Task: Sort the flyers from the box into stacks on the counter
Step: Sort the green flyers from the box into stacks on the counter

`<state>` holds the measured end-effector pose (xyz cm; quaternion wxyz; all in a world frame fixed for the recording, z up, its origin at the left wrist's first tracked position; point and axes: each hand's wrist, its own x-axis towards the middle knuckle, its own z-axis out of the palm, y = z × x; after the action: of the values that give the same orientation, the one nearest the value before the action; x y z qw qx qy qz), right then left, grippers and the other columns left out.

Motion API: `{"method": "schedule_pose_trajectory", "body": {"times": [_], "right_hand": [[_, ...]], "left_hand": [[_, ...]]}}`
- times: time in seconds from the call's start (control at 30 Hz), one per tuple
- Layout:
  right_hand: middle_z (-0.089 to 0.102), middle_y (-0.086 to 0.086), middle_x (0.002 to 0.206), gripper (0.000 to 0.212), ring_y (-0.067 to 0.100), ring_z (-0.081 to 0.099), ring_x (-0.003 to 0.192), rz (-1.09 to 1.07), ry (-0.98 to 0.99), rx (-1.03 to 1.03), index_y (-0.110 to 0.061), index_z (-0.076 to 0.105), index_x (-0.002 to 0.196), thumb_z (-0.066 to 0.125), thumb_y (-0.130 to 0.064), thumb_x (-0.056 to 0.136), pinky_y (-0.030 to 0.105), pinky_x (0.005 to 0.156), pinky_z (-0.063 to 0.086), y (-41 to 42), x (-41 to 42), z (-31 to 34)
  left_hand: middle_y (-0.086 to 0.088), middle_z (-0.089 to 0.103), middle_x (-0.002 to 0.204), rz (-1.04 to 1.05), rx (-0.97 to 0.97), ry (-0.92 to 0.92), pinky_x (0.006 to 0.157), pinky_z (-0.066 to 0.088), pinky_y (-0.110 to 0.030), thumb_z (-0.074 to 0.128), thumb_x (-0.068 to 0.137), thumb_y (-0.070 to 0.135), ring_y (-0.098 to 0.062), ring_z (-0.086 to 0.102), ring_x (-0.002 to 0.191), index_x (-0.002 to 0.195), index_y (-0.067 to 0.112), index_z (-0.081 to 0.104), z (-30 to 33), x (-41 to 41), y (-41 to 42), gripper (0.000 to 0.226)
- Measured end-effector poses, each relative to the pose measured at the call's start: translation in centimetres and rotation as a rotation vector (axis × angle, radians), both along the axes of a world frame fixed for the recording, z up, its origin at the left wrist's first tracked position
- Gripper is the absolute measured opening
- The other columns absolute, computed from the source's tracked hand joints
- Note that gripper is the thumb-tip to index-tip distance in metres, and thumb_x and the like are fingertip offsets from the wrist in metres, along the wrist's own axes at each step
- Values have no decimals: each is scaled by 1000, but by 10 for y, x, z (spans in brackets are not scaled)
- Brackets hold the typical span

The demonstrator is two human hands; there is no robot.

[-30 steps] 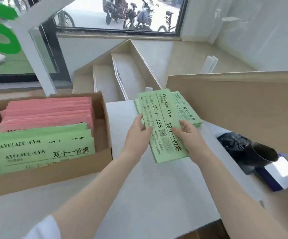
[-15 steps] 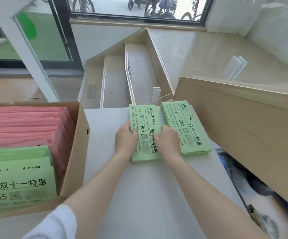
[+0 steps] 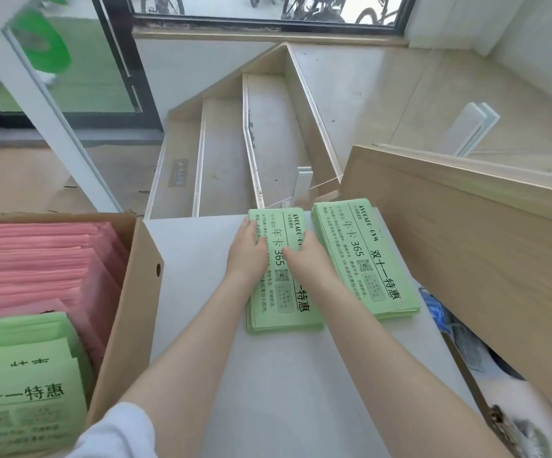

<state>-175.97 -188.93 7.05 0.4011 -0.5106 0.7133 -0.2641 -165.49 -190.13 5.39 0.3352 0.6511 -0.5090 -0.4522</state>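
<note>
Head view looks down on a white counter point(image 3: 268, 375) where two stacks of green flyers lie side by side, close together but apart. Each stack runs lengthwise away from the person, its long axis pointing toward the stairs point(image 3: 235, 153) beyond the counter's far edge. The print is turned sideways, so the lines of text run along that long axis, with the "AVOCADO GYM" heading at the far end and the bold characters nearer the person.

The left stack point(image 3: 281, 309) is the one being handled. The left hand point(image 3: 248, 252) lies on its left edge, fingers curled over the side. The right hand point(image 3: 304, 259) lies on its right half with fingers bent down onto the top sheet. Whether either grip actually clasps the paper or only presses it flat is hard to say from this angle; I cannot tell. The right stack point(image 3: 367, 259) sits untouched, just beside a leaning wooden board point(image 3: 483, 259).

The flyers are pale green with black print, "365" and a small square code on each.

At the left, a cardboard box point(image 3: 129, 309) stands on the counter, holding pink flyers point(image 3: 36, 259) at the back and more green flyers point(image 3: 20, 375) in front.
</note>
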Motion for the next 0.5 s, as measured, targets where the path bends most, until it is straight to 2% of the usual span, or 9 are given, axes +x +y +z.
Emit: {"method": "schedule_pose_trajectory", "body": {"times": [0.07,0.2,0.27,0.33,0.37,0.5], "right_hand": [[58,2,120,32,20,59,103,-19,-35,-14,-14,45,120,50,-15,88,38,86,50,2,-1,-4],[55,-1,122,40,18,56,107,-19,-86,-25,-14,39,126,54,-18,88,34,87,48,28,-8,-6],[52,0,128,47,19,50,118,16,-40,-60,-14,36,131,56,-19,88,32,96,42,52,-11,-10],[43,2,137,55,19,39,128,69,21,-68,-11,29,138,56,-16,89,27,101,31,72,-11,-12],[39,3,141,60,19,35,132,84,38,-74,-9,25,140,56,-15,89,25,103,28,77,-9,-14],[36,5,144,68,18,32,134,35,-32,-102,-8,22,143,60,-13,87,26,105,25,84,-4,-7]], "left_hand": [[4,25,152,8,-36,-4,115,21,-37,36,96,14,-15,25,139,145,18,27,1,0,0,50],[8,23,152,101,31,246,113,27,-42,40,92,31,-14,27,138,147,25,14,-1,4,29,61],[13,32,146,111,41,381,109,31,-34,39,96,24,-7,36,131,147,25,16,-3,5,63,56],[18,33,137,77,27,448,101,30,-19,37,99,12,3,35,122,147,22,17,-1,4,93,53],[19,32,138,64,29,459,101,28,-18,36,99,9,4,34,123,147,21,16,-2,4,101,53],[9,29,149,16,40,464,114,22,-28,38,98,11,-4,30,134,148,21,16,2,9,105,55]]}}
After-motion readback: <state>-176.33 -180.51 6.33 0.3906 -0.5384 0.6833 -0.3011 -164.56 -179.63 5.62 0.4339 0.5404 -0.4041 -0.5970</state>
